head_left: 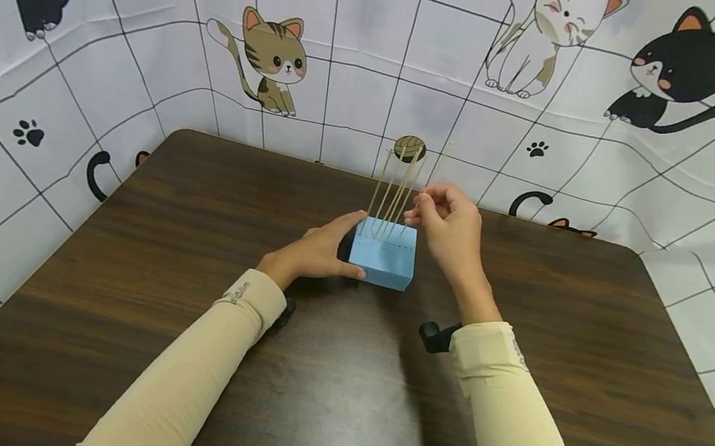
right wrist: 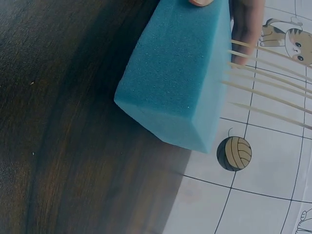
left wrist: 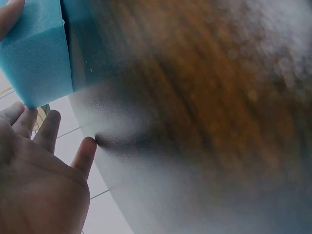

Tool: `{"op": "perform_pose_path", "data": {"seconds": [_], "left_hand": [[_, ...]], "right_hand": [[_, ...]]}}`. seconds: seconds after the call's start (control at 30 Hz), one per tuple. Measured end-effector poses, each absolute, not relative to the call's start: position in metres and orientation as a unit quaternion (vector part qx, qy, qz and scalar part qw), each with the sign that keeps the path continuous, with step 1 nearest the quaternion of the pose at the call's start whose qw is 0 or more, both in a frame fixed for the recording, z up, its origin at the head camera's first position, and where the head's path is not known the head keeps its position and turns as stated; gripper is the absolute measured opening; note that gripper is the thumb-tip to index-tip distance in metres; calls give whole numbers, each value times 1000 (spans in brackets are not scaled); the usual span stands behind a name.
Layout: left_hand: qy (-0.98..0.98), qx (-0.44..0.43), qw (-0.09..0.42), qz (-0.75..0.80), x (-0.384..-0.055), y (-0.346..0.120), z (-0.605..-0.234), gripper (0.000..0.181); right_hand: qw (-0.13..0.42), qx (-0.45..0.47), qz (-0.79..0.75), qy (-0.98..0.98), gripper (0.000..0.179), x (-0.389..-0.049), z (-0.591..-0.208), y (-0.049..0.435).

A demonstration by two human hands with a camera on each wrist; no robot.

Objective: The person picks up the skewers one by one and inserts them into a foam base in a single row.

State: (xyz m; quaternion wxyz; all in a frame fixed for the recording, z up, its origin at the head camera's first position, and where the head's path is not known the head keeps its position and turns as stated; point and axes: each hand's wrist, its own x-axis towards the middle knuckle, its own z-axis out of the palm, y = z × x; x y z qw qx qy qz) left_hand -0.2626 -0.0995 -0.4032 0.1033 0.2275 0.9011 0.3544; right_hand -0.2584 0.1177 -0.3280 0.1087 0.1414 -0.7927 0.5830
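A light blue foam block [head_left: 386, 263] stands on the table, with several thin bamboo skewers [head_left: 376, 191] upright in its top, close together along the back. My left hand [head_left: 318, 249] grips the block from its left side, thumb at the front face and fingers toward the back. Over the block's right side, my right hand [head_left: 450, 229] pinches another skewer [right wrist: 273, 115] between thumb and fingertips. In the right wrist view its pointed lower end shows just off the block's top surface, beside the standing row. A line of small dark holes or dots crosses the block's top.
The dark wood-grain table [head_left: 187, 231] reaches back to a white grid-patterned cloth [head_left: 362, 88] printed with cartoon cats, which hangs behind and at both sides. The table's back edge lies a short way beyond the block. Each wrist carries a black camera mount [head_left: 437, 337].
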Motion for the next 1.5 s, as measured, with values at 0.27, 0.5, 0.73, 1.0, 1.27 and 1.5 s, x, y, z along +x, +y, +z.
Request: {"op": "perform_pose_path", "data": {"seconds": [0.27,0.5,0.73,1.0,1.27,1.5], "left_hand": [[901,226,104,356,-263,-98,-403,104],[900,229,105,356,-263,-96,-403,103],[901,230,104,353,-265,-95,-402,103],[900,232,102,355,-266,-95,-403,104],[899,231,106,358,-265,-96,-402,103],[899,227,108,360,-264,-98,-404,103]], "right_hand": [[113,141,590,-787,18,-258,-331,117],[114,144,591,-785,21,-259,-334,117],[110,140,587,-790,21,-258,-335,118],[75,130,550,-821,20,-258,-344,121],[62,134,537,-830,21,-257,-344,122],[82,127,495,-855,24,-255,-343,124]]}}
